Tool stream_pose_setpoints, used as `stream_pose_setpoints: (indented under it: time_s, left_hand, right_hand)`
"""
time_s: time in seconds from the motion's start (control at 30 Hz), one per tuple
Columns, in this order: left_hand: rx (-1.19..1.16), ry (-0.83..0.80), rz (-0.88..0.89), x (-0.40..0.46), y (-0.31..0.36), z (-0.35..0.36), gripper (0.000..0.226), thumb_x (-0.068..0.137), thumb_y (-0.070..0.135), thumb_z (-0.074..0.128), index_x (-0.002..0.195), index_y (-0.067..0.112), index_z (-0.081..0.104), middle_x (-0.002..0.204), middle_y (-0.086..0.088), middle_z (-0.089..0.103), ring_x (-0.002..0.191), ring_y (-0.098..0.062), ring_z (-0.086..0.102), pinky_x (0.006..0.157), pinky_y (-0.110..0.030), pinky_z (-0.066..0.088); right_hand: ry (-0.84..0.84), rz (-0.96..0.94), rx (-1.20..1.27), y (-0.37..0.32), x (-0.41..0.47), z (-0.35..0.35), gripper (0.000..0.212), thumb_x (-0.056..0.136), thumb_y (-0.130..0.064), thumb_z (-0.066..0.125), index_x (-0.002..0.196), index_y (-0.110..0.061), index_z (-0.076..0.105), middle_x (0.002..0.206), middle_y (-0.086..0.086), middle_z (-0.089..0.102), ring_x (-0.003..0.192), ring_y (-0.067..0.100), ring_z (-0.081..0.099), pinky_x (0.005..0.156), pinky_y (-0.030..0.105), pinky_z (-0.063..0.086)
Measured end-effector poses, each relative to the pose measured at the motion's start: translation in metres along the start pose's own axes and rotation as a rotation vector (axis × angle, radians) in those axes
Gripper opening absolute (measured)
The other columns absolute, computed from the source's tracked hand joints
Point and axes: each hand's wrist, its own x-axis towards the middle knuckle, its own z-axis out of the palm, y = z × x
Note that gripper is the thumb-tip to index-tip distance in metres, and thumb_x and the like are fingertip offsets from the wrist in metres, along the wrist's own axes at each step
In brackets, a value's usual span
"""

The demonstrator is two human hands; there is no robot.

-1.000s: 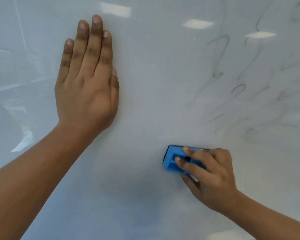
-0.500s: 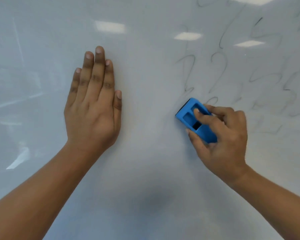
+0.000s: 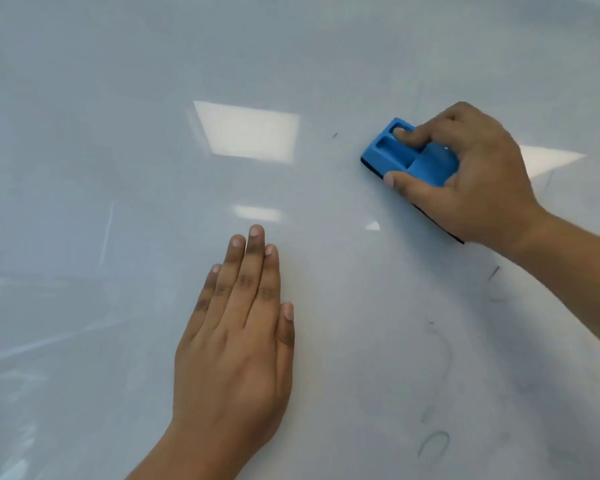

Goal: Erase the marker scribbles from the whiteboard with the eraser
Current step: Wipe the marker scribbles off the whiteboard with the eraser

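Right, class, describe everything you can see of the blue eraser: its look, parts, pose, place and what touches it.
The eraser is a bright blue block that looks like foam or plastic, with rectangular recesses moulded into its back and a thin dark pad underneath. It lies face down on the whiteboard, angled diagonally, upper right in view. The right hand grips it, one finger in a recess and the thumb along its lower edge, covering its far end.

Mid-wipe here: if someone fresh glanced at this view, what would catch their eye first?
The bright blue eraser at upper right, pressed to the whiteboard in the right hand. Next, the left hand lying flat on the board at lower centre, fingers together. Then the faint marker scribbles left at lower right, and the ceiling light reflection near the middle.
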Motion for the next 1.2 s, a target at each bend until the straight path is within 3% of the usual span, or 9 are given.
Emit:
stream_pose_setpoints:
  time_s: [0.27, 0.43, 0.53, 0.63, 0.73, 0.8, 0.93, 1.03, 1.2]
  left_hand:
    - [0.039, 0.004, 0.054, 0.013, -0.003, 0.011, 0.053, 0.102, 0.026, 0.034, 0.148, 0.001, 0.044, 0.16, -0.011, 0.036, 0.149, -0.022, 0.031, 0.122, -0.036, 0.022]
    - [0.073, 0.022, 0.035, 0.015, -0.003, 0.015, 0.052, 0.098, 0.023, 0.035, 0.141, 0.001, 0.053, 0.154, -0.011, 0.045, 0.145, -0.021, 0.035, 0.12, -0.035, 0.023]
    - [0.066, 0.007, 0.033, 0.015, -0.003, 0.014, 0.052, 0.098, 0.024, 0.034, 0.142, 0.001, 0.053, 0.154, -0.011, 0.045, 0.144, -0.02, 0.035, 0.119, -0.035, 0.024]
    - [0.06, 0.018, 0.02, 0.017, -0.002, 0.014, 0.054, 0.103, 0.028, 0.028, 0.141, 0.0, 0.052, 0.153, -0.014, 0.046, 0.143, -0.021, 0.036, 0.117, -0.035, 0.024]
    - [0.082, 0.043, 0.039, 0.017, -0.005, 0.017, 0.057, 0.106, 0.031, 0.019, 0.141, -0.003, 0.05, 0.149, -0.019, 0.049, 0.14, -0.025, 0.038, 0.117, -0.035, 0.023]
    - [0.113, 0.069, 0.068, 0.018, -0.008, 0.021, 0.055, 0.106, 0.032, 0.017, 0.138, -0.002, 0.046, 0.145, -0.021, 0.052, 0.137, -0.027, 0.04, 0.116, -0.035, 0.022]
    - [0.137, 0.116, 0.105, 0.021, -0.012, 0.026, 0.054, 0.105, 0.031, 0.015, 0.134, -0.002, 0.047, 0.139, -0.021, 0.057, 0.133, -0.028, 0.043, 0.114, -0.035, 0.022]
    - [0.141, 0.109, 0.098, 0.019, -0.011, 0.027, 0.054, 0.105, 0.03, 0.016, 0.133, -0.001, 0.048, 0.14, -0.02, 0.057, 0.133, -0.028, 0.043, 0.114, -0.035, 0.022]
    - [0.094, 0.077, 0.07, 0.016, -0.007, 0.02, 0.054, 0.101, 0.026, 0.03, 0.138, -0.004, 0.055, 0.148, -0.019, 0.05, 0.14, -0.026, 0.039, 0.117, -0.038, 0.025]
  right_hand:
    - [-0.398, -0.564, 0.118, -0.057, -0.079, -0.01, 0.035, 0.077, -0.04, 0.073, 0.11, -0.028, 0.072, 0.107, 0.002, 0.067, 0.075, 0.025, 0.053, 0.065, 0.033, 0.047]
    - [0.043, -0.178, -0.053, 0.005, 0.045, 0.015, 0.046, 0.077, -0.057, 0.063, 0.115, -0.032, 0.067, 0.108, -0.001, 0.059, 0.098, 0.029, 0.057, 0.083, 0.038, 0.048]
    - [0.113, 0.104, -0.044, 0.019, 0.09, 0.027, 0.044, 0.077, -0.053, 0.068, 0.114, -0.03, 0.066, 0.103, -0.004, 0.051, 0.105, 0.029, 0.054, 0.084, 0.03, 0.038]
    - [0.044, -0.046, -0.02, -0.023, 0.067, 0.03, 0.042, 0.073, -0.052, 0.066, 0.109, -0.03, 0.068, 0.103, 0.003, 0.057, 0.097, 0.032, 0.055, 0.082, 0.028, 0.036]
    - [-0.232, -0.439, 0.132, -0.063, 0.011, 0.024, 0.04, 0.072, -0.048, 0.068, 0.109, -0.032, 0.07, 0.105, -0.001, 0.061, 0.087, 0.024, 0.053, 0.074, 0.029, 0.042]
    - [-0.349, -0.52, 0.098, -0.053, 0.015, 0.016, 0.04, 0.076, -0.049, 0.066, 0.113, -0.034, 0.068, 0.108, -0.006, 0.06, 0.087, 0.019, 0.052, 0.07, 0.03, 0.045]
    - [-0.002, -0.194, -0.154, 0.042, 0.101, -0.001, 0.043, 0.078, -0.058, 0.067, 0.116, -0.036, 0.065, 0.112, -0.006, 0.057, 0.106, 0.024, 0.056, 0.091, 0.043, 0.049]
    - [0.024, 0.127, -0.19, 0.083, 0.114, -0.007, 0.044, 0.079, -0.055, 0.072, 0.118, -0.035, 0.064, 0.123, -0.003, 0.059, 0.115, 0.023, 0.055, 0.095, 0.035, 0.043]
    - [-0.118, -0.023, 0.067, 0.004, 0.008, -0.005, 0.042, 0.066, -0.047, 0.067, 0.103, -0.027, 0.069, 0.098, -0.001, 0.055, 0.087, 0.025, 0.057, 0.078, 0.034, 0.045]
